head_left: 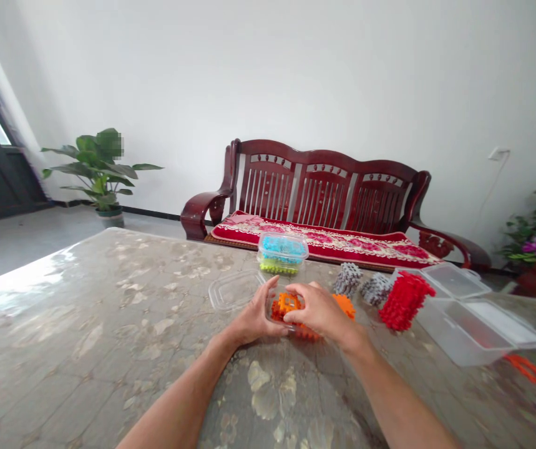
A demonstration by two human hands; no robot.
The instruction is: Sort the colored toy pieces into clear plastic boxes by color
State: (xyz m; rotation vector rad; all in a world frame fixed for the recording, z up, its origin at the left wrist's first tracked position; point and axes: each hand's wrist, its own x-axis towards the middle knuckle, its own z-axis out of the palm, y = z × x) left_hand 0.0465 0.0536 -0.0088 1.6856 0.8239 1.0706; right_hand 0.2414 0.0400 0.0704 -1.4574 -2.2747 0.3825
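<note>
A small clear plastic container (270,317) stands on the table before me, with orange interlocking plastic blocks (289,302) in it. My left hand (253,317) curves around its left side, thumb along the front. From the right, my right hand (321,313) reaches over it, thumb and fingers closed on an orange block. More orange blocks (344,305) show beyond the right hand, partly covered by it. Left of the container lies a clear lid (233,292). Behind it stands a lidded clear container (302,249) with blue and yellow-green blocks.
Grey block stacks (347,279) and a red block stack (404,301) stand to the right. Beyond them sits an open translucent box (464,330), with orange pieces (530,370) beside it. A wooden bench (302,193) is behind the patterned table (155,374).
</note>
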